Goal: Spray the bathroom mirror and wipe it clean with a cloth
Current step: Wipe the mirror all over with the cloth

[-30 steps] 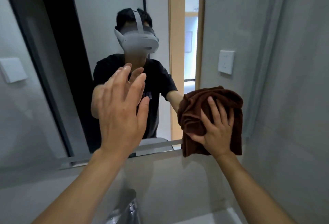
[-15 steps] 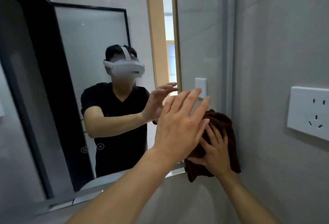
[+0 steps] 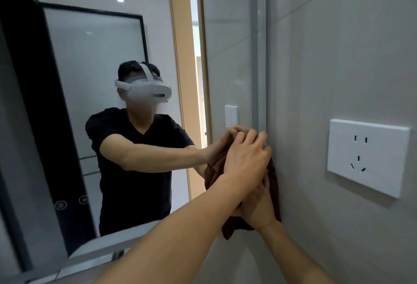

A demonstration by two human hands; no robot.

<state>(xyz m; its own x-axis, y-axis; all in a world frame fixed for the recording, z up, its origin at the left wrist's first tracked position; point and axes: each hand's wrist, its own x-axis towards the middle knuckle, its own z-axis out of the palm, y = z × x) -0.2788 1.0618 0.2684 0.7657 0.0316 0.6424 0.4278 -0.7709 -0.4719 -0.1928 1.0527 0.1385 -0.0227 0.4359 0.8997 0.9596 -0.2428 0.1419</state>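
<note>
The bathroom mirror (image 3: 97, 76) fills the left and middle and reflects me. A brown cloth (image 3: 231, 229) lies against the mirror's lower right edge, beside the wall. My right hand (image 3: 259, 209) presses it flat against the glass, with its fingers largely hidden under my left hand. My left hand (image 3: 246, 155) crosses over the right one, fingers curled over the top of the cloth. No spray bottle is in view.
A white wall socket (image 3: 367, 157) sits on the grey tiled wall just right of the cloth. The mirror's lower frame (image 3: 101, 250) runs along the bottom left. The glass reflects a wooden door frame (image 3: 178, 80) and a small white switch plate (image 3: 231, 115).
My left hand, open in front of the mirror before, has swung right and closed over the top of the cloth above my right hand. The view has turned toward the right wall.
</note>
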